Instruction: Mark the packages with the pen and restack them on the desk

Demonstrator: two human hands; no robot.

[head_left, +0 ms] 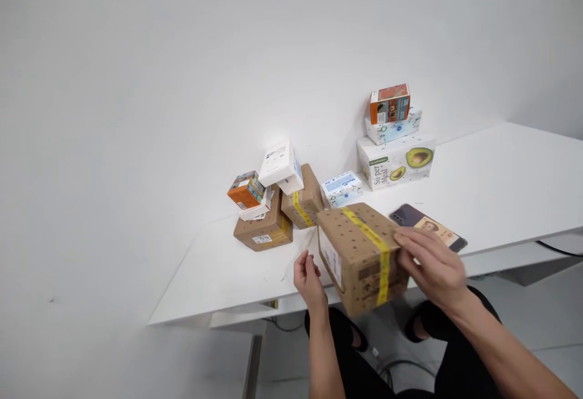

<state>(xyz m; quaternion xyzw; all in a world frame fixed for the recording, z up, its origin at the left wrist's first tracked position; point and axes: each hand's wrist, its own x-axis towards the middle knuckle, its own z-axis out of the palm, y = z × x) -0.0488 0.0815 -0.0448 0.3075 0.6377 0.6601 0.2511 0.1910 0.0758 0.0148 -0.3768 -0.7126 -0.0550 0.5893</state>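
My right hand (432, 265) grips the right end of a brown cardboard box (359, 241). Yellow tape runs across the box's top and down its front, and a white label is on its left side. The box is tilted over the table's front edge. Left of it, my left hand (310, 280) has its fingers curled into a pinch, apart from the box or barely beside it. A faint pale strip shows near those fingertips; what they hold is too small to make out. Behind the box lies a phone (428, 226) with a picture on its back.
On the white table (510, 186), brown boxes (264, 232) stand left with a white box (277, 165) and an orange box (246, 189) on top. A blue-white box (341, 189) sits mid-back. An avocado-print box (396, 162) carries two smaller boxes. Cables (405, 364) lie on the floor.
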